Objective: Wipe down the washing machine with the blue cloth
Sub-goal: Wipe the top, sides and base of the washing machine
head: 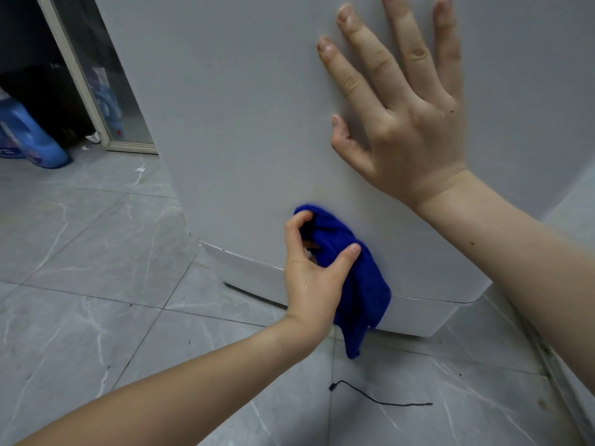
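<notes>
The washing machine [244, 117] is a pale grey cabinet that fills the upper middle of the head view, with a lighter base strip along its bottom. My left hand [314, 272] is shut on the blue cloth [357, 278] and presses it against the lower front of the cabinet, just above the base strip. One end of the cloth hangs down toward the floor. My right hand [405, 114] lies flat on the cabinet higher up, fingers spread, holding nothing.
Grey marbled floor tiles [96, 284] lie in front of the machine. A blue detergent bottle [29, 136] stands at the far left beside a door frame [80, 78]. A thin black string [376, 399] lies on the floor below the cloth. A wall closes in at the right.
</notes>
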`<action>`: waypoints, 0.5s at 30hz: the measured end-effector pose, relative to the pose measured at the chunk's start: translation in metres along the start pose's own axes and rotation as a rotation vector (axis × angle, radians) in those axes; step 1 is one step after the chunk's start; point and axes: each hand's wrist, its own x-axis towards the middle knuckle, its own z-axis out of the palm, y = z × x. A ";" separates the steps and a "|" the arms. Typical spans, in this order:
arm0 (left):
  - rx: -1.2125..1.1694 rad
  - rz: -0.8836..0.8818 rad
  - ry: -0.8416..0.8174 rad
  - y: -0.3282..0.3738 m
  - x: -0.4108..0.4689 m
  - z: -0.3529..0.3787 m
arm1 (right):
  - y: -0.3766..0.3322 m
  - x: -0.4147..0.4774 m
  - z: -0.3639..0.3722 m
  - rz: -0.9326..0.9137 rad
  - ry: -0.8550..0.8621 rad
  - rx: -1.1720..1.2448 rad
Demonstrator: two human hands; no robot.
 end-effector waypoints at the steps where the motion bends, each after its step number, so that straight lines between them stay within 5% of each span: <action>1: -0.015 0.027 -0.006 0.006 0.003 0.001 | 0.000 0.000 0.000 0.000 0.001 0.002; 15: 0.030 -0.038 -0.046 -0.008 -0.003 0.006 | -0.001 0.000 0.001 -0.001 0.015 0.012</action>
